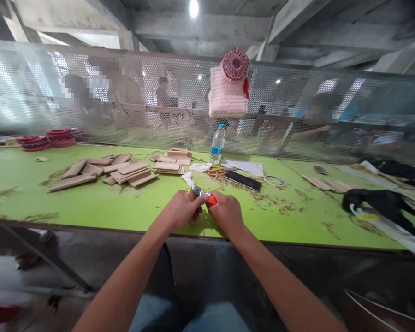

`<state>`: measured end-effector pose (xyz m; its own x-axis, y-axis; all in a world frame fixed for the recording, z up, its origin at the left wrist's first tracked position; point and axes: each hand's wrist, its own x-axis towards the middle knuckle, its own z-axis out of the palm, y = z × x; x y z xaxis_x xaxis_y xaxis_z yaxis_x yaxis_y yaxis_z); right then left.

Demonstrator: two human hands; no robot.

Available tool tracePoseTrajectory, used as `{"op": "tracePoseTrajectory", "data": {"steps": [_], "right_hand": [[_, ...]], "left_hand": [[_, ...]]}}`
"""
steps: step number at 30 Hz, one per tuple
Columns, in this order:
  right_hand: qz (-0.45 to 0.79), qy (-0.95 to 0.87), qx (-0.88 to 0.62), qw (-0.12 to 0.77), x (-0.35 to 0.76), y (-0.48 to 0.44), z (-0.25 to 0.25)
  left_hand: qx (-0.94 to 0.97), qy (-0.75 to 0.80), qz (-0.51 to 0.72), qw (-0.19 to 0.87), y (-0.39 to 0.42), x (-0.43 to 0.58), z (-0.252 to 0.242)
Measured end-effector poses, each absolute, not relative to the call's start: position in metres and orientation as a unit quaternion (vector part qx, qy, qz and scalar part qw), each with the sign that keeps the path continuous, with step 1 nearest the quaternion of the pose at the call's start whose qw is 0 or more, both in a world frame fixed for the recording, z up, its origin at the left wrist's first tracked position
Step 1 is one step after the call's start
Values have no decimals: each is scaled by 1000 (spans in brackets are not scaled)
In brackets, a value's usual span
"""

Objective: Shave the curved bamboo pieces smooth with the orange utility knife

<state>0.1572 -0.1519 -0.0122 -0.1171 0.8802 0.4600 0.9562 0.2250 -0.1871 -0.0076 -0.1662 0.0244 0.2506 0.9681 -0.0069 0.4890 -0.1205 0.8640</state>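
Your forearms (124, 281) reach up from the bottom edge to the near side of the green surface (124, 214), where your hands meet just above it. Your left hand (179, 211) is closed around a small wood piece (191, 194), mostly hidden by your fingers, its thumb against the cutter. Your right hand (227, 211) is wrapped round that cutter (212, 200); its orange handle shows, and its metal end points left, at the wood piece between your hands.

Beyond your left hand you have a loose pile of wood slats (127, 172), with a smaller stack (169, 167) near it. Ahead of your right hand lie a phone (244, 180) and scattered shavings (278, 203). Behind the phone is a sheet of paper (245, 166), with a capped bottle (217, 146) upright at its left. Farther back, a pink pad (227, 99) hangs on the mesh panel (131, 99).
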Motion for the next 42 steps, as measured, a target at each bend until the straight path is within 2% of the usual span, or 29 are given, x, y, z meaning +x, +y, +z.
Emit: {"op": "tracePoseTrajectory", "data": {"steps": [4, 10, 14, 22, 30, 34, 42], "right_hand": [[-73, -716, -643, 261, 160, -149, -13], [-57, -786, -574, 222, 158, -149, -14], [-55, -793, -570, 209, 158, -150, -13], [-65, -771, -597, 212, 157, -156, -10], [-70, -720, -645, 246, 163, -148, -10], [-56, -738, -622, 256, 166, -147, -10], [-48, -777, -581, 237, 159, -152, -13]], "left_hand": [[666, 536, 315, 412, -168, -7, 22], [689, 485, 296, 451, -165, -18, 28], [716, 489, 249, 431, -163, -21, 32], [734, 512, 253, 368, -163, -19, 30], [672, 524, 301, 428, -162, -13, 20], [655, 508, 294, 476, -160, -16, 22], [714, 502, 273, 404, -162, -16, 28]]}}
